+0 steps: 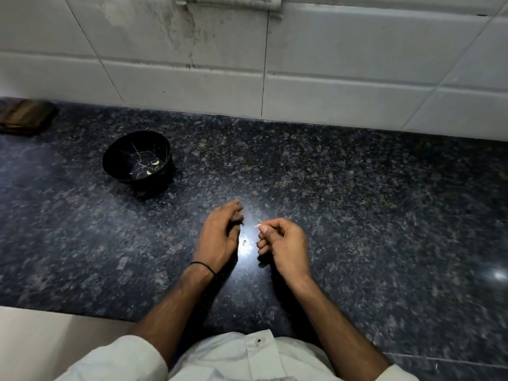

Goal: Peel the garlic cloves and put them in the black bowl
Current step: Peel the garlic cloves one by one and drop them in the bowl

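Spreading out beneath the black bowl, a dark speckled counter ran to a white tiled wall behind the bowl. Nearer the person than the bowl and to its right, the left hand was palm down, fingers loosely curved; whether it held anything could not be told. Farther right of the bowl, the right hand was curled, thumb and forefinger pinching a pale garlic piece. Two peeled cloves lay inside the bowl.
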`<state>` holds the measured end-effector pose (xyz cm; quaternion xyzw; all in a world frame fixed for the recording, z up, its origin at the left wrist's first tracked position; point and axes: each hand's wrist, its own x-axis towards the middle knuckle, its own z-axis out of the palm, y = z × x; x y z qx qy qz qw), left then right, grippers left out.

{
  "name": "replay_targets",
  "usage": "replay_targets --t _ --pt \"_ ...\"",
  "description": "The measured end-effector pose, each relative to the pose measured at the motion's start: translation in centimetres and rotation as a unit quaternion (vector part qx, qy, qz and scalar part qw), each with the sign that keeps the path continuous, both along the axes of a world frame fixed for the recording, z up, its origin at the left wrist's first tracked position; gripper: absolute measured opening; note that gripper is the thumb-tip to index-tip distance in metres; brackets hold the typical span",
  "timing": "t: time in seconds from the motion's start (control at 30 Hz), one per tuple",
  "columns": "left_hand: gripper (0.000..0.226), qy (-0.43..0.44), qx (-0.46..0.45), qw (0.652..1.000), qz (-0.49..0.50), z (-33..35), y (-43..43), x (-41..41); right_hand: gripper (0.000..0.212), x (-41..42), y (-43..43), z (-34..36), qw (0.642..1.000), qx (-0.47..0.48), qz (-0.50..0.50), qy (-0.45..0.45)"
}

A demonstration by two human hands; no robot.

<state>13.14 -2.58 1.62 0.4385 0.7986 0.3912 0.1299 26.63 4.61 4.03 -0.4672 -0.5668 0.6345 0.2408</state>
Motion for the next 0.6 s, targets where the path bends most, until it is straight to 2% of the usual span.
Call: replay_targets --t 0.13,0.3,0.37,0.6 --pt "0.041 -0.017 0.051 0.999 -0.009 1.6 -1.0 1.1 0.012 0.6 0.0 1.1 1.0 0.01 0.0 0.007" --pt "0.019 -0.148 0.086 0.985 -0.021 4.0 -1.5 2.6 0.015 0.7 0.3 1.8 0.999 0.017 0.028 0.016" --pt "0.012 -0.171 0.094 0.981 -0.007 4.2 -1.3 2.8 0.017 0.6 0.3 2.1 0.999 0.022 0.044 0.015" --pt "0.009 -0.255 0.117 0.959 0.036 4.9 -1.3 3.0 0.017 1.1 -0.1 2.8 0.997 0.002 0.069 0.043"
